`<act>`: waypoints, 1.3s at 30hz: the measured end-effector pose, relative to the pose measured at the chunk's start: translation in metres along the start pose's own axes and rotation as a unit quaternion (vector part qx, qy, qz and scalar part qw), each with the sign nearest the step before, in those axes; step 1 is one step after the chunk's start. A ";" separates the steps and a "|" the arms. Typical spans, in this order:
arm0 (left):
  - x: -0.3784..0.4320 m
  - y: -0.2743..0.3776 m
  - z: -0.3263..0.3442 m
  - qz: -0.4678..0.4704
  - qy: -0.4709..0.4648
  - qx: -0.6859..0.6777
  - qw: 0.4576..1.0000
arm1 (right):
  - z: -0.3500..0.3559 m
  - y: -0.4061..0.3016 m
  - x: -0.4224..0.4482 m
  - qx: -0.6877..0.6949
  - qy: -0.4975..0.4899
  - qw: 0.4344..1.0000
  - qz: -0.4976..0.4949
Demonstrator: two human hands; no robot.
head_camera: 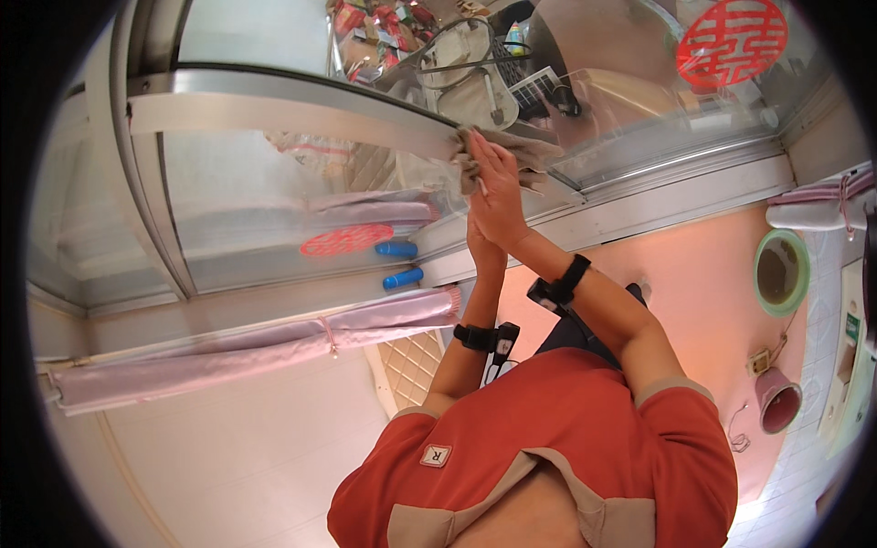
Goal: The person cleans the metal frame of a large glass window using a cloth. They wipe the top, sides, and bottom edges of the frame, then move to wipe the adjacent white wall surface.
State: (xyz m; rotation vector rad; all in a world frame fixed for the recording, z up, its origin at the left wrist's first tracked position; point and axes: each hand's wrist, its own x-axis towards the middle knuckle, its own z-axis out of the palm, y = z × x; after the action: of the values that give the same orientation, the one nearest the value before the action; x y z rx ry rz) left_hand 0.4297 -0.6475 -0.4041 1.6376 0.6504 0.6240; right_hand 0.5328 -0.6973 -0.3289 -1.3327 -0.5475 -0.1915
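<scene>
A grey-brown cloth lies bunched against the metal rail of a glass window. My right hand grips it, with the fingers stretched up along the folds. Close against the right hand, on its left side, is my left hand. The right hand covers most of it, so its fingers cannot be made out clearly. Both hands touch each other at the cloth. Each wrist wears a black strap with a small device; one device is on the right wrist, another on the left.
Two blue cylindrical shapes appear by the sill; the upper may be a reflection. Pink curtains hang left. Red paper-cut decorations mark the glass. A green-rimmed basin with murky water and a pink bucket stand right. Clutter shows beyond the glass.
</scene>
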 end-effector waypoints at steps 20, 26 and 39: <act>0.018 0.032 -0.063 -0.043 0.048 -0.041 0.997 | 0.045 -0.089 0.096 0.067 0.102 0.980 -0.157; 0.022 0.031 -0.070 -0.044 0.027 -0.029 0.998 | 0.018 -0.013 0.035 -0.017 0.057 0.993 -0.101; 0.018 0.057 -0.049 -0.005 -0.022 -0.016 1.000 | -0.006 -0.019 0.039 -0.075 0.010 0.985 -0.157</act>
State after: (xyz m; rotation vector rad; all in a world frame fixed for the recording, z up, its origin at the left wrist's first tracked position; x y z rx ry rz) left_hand 0.4119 -0.6087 -0.3398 1.6136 0.6136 0.5860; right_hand 0.5598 -0.7007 -0.2942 -1.3830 -0.7358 -0.5129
